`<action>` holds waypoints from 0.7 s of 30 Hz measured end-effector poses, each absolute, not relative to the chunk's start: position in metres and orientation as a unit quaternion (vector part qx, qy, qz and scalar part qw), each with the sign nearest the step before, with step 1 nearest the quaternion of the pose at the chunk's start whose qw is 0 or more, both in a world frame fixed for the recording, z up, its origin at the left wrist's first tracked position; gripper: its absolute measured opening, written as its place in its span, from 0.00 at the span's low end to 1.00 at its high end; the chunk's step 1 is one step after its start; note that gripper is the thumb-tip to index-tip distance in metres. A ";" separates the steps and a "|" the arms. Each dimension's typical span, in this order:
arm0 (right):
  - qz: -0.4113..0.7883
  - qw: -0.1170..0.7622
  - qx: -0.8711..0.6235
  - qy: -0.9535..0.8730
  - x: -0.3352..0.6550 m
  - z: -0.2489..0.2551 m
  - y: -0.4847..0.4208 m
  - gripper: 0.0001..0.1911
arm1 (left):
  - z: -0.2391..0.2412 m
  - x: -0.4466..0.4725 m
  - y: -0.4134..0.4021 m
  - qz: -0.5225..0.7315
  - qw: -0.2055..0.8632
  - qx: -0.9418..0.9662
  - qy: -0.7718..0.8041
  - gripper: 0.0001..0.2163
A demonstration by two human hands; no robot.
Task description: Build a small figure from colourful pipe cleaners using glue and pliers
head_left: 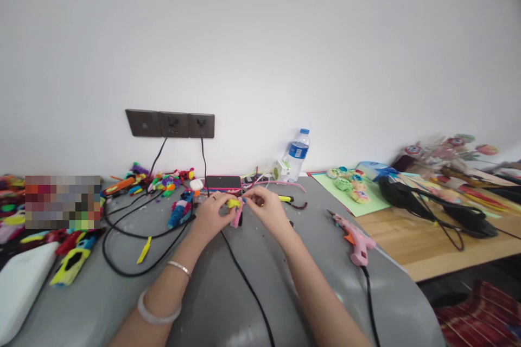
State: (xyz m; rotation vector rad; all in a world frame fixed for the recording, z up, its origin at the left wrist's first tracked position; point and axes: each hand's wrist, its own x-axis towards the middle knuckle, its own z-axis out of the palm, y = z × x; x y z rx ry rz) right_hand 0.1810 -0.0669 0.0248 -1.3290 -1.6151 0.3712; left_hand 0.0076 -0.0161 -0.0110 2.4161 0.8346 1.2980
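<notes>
Over the middle of the grey table (228,303), my left hand (212,218) and my right hand (266,207) meet around a small craft piece (235,210) made of yellow and pink fuzzy material. Both hands pinch it with closed fingers, the left from the left side, the right from the right. A black cable (248,282) runs from under the hands toward me. I wear a ring on the left hand and bracelets (159,312) on the left wrist.
A pink glue gun (355,241) lies right of my hands. A water bottle (298,154), a dark phone (222,182) and wall sockets (170,124) are behind. Colourful craft bits (163,180) and looped cables (134,227) lie left. A wooden table (431,238) with black straps stands right.
</notes>
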 end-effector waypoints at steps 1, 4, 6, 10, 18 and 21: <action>0.142 0.476 -0.549 -0.673 0.181 0.027 -0.067 0.06 | -0.012 0.008 -0.016 0.449 0.133 0.835 0.288 0.12; 0.127 0.441 -0.555 -0.694 0.182 0.031 -0.068 0.06 | -0.012 0.008 -0.016 0.451 0.124 0.836 0.286 0.12; 0.115 0.418 -0.562 -0.704 0.182 0.033 -0.069 0.07 | -0.012 0.007 -0.016 0.449 0.119 0.838 0.286 0.12; 0.076 0.381 -0.584 -0.712 0.179 0.035 -0.070 0.06 | -0.012 0.007 -0.016 0.451 0.115 0.837 0.287 0.12; 0.026 0.351 -0.610 -0.710 0.176 0.040 -0.070 0.07 | -0.011 0.008 -0.016 0.439 0.138 0.842 0.281 0.09; 0.015 0.348 -0.615 -0.708 0.177 0.040 -0.071 0.07 | -0.010 0.009 -0.017 0.435 0.145 0.844 0.279 0.09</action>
